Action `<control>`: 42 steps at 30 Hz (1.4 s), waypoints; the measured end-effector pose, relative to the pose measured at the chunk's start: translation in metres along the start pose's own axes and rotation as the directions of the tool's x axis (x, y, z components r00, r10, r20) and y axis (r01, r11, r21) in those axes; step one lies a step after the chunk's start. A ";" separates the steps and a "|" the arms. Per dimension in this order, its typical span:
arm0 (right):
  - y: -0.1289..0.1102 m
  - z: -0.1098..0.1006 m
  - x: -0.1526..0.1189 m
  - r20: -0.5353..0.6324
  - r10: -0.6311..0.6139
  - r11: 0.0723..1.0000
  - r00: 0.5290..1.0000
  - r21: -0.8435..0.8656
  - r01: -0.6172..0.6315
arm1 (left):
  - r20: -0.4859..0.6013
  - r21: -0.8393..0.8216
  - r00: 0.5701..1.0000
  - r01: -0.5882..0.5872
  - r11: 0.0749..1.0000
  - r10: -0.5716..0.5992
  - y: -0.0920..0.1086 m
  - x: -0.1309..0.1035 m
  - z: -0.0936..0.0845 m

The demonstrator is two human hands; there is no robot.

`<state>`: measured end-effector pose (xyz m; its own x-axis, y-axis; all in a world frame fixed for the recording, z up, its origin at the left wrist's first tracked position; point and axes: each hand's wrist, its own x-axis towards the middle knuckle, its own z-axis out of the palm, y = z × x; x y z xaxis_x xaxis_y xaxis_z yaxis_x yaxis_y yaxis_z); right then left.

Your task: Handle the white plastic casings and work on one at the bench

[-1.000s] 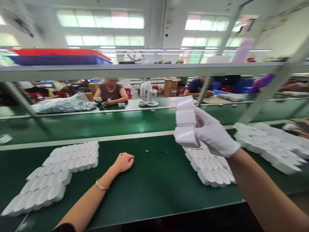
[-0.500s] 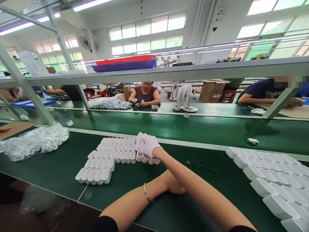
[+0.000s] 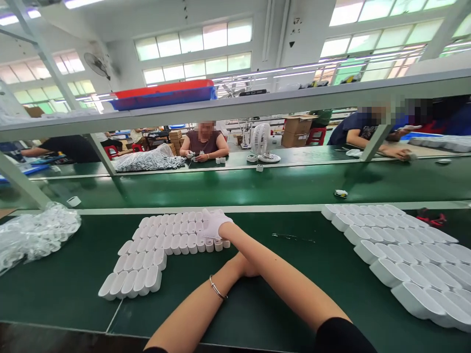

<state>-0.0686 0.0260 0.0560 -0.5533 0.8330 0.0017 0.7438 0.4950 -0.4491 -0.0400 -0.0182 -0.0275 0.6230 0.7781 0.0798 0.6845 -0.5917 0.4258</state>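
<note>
Right hand [image 3: 214, 224], white glove, crossed over the left forearm, pressed flat on the right end of the white case block [image 3: 162, 240] on the green desk [image 3: 73, 289]. Left hand [image 3: 245, 267] mostly hidden under the right forearm; grip unclear. Second case batch [image 3: 401, 250] far right of both hands.

Gloved right hand [image 3: 214, 223] presses on white cases [image 3: 165, 240].

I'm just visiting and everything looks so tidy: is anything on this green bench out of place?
Mostly neat. The white cases under the gloved right hand sit in stepped, uneven rows, and one small white piece lies alone on the belt behind.
</note>
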 end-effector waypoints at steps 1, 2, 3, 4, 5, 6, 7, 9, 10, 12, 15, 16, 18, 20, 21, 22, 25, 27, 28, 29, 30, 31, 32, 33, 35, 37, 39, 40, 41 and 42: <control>0.013 -0.010 -0.005 -0.011 0.004 1.000 1.000 0.000 -0.004 | 0.016 0.008 1.000 0.004 1.000 -0.005 0.000 -0.001 -0.002; 0.028 -0.021 -0.012 -0.036 0.017 1.000 0.999 0.000 -0.017 | 0.030 0.017 0.999 0.011 1.000 -0.012 0.000 -0.001 -0.004; 0.047 -0.033 -0.019 -0.069 0.038 0.999 0.997 -0.005 -0.039 | 0.040 0.023 0.999 0.020 1.000 -0.021 0.000 -0.001 -0.006; 0.067 -0.045 -0.028 -0.111 0.069 0.997 0.991 -0.012 -0.071 | 0.044 0.025 0.999 0.030 0.999 -0.031 0.001 -0.001 -0.008; 0.090 -0.057 -0.037 -0.175 0.143 0.988 0.974 -0.034 -0.151 | 0.045 0.025 0.998 0.041 0.999 -0.042 0.001 -0.001 -0.010; 0.112 -0.066 -0.048 -0.208 0.214 0.972 0.954 -0.048 -0.229 | 0.044 0.024 0.998 0.051 0.998 -0.052 0.002 -0.001 -0.011; 0.135 -0.073 -0.059 -0.226 0.276 0.953 0.934 -0.058 -0.296 | 0.041 0.022 0.997 0.061 0.998 -0.061 0.003 -0.001 -0.011; 0.173 -0.079 -0.083 -0.229 0.381 0.910 0.896 -0.077 -0.407 | 0.031 0.017 0.996 0.078 0.997 -0.078 0.004 -0.001 -0.012; 0.189 -0.077 -0.095 -0.219 0.414 0.894 0.883 -0.084 -0.440 | 0.027 0.016 0.996 0.084 0.996 -0.084 0.005 -0.001 -0.011; 0.208 -0.069 -0.116 -0.200 0.446 0.879 0.872 -0.088 -0.469 | 0.020 0.022 0.996 0.090 0.996 -0.091 0.005 -0.001 -0.011; 0.217 -0.051 -0.135 -0.212 0.434 0.887 0.876 -0.073 -0.457 | 0.005 0.056 0.995 0.099 0.994 -0.099 0.004 -0.001 -0.010; 0.216 -0.046 -0.137 -0.220 0.421 0.893 0.880 -0.068 -0.444 | -0.004 0.074 0.995 0.104 0.992 -0.104 0.004 -0.001 -0.010; 0.213 -0.038 -0.137 -0.231 0.386 0.910 0.893 -0.064 -0.410 | -0.032 0.112 0.992 0.122 0.986 -0.119 0.005 -0.002 -0.009; 0.211 -0.034 -0.133 -0.235 0.352 0.924 0.906 -0.066 -0.376 | -0.077 0.153 0.986 0.158 0.975 -0.148 0.009 -0.003 -0.010; 0.210 -0.032 -0.132 -0.237 0.344 0.927 0.909 -0.067 -0.368 | -0.109 0.174 0.979 0.189 0.966 -0.172 0.011 -0.004 -0.011; 0.210 -0.031 -0.130 -0.241 0.343 0.927 0.908 -0.067 -0.368 | -0.148 0.195 0.968 0.230 0.953 -0.203 0.014 -0.004 -0.013; 0.216 -0.028 -0.128 -0.274 0.393 0.903 0.878 -0.063 -0.424 | -0.306 0.247 0.894 0.407 0.879 -0.328 0.016 -0.004 -0.021; 0.222 -0.028 -0.129 -0.321 0.466 0.859 0.824 -0.057 -0.508 | -0.448 0.297 0.796 0.562 0.772 -0.407 0.011 -0.008 -0.025; 0.225 -0.028 -0.130 -0.347 0.502 0.833 0.792 -0.052 -0.551 | -0.514 0.330 0.748 0.625 0.708 -0.421 0.007 -0.010 -0.027; 0.227 -0.028 -0.131 -0.372 0.530 0.809 0.762 -0.048 -0.586 | -0.562 0.372 0.715 0.667 0.646 -0.415 0.002 -0.014 -0.028; 0.229 -0.028 -0.132 -0.393 0.546 0.792 0.740 -0.046 -0.609 | -0.583 0.418 0.712 0.677 0.606 -0.392 -0.004 -0.017 -0.028; 0.229 -0.029 -0.133 -0.408 0.551 0.784 0.728 -0.047 -0.619 | -0.580 0.465 0.728 0.664 0.586 -0.365 -0.009 -0.021 -0.028; 0.229 -0.029 -0.135 -0.418 0.547 0.784 0.726 -0.049 -0.619 | -0.571 0.496 0.740 0.655 0.569 -0.355 -0.015 -0.024 -0.027; 0.227 -0.029 -0.136 -0.423 0.540 0.788 0.728 -0.051 -0.614 | -0.576 0.505 0.733 0.667 0.547 -0.362 -0.019 -0.027 -0.026; 0.224 -0.029 -0.138 -0.430 0.527 0.797 0.733 -0.049 -0.602 | -0.611 0.485 0.685 0.720 0.497 -0.397 -0.026 -0.029 -0.023; 0.221 -0.031 -0.137 -0.441 0.524 0.800 0.728 -0.037 -0.598 | -0.638 0.465 0.653 0.750 0.471 -0.408 -0.030 -0.030 -0.020; 0.223 -0.038 -0.130 -0.456 0.528 0.799 0.717 -0.020 -0.601 | -0.630 0.482 0.670 0.734 0.478 -0.393 -0.032 -0.029 -0.018; 0.225 -0.044 -0.124 -0.464 0.530 0.797 0.710 -0.012 -0.603 | -0.618 0.493 0.683 0.723 0.485 -0.390 -0.033 -0.029 -0.018; 0.229 -0.052 -0.116 -0.471 0.533 0.796 0.703 -0.005 -0.606 | -0.607 0.497 0.690 0.716 0.489 -0.394 -0.033 -0.030 -0.018; 0.235 -0.060 -0.106 -0.476 0.536 0.793 0.697 0.001 -0.609 | -0.598 0.498 0.695 0.713 0.494 -0.400 -0.032 -0.030 -0.018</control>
<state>0.1872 0.0686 0.0043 0.1914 0.9639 0.1852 0.9267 -0.1153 -0.3576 -0.0875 -0.0184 -0.0270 -0.0672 0.9031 0.4241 0.9708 0.1573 -0.1813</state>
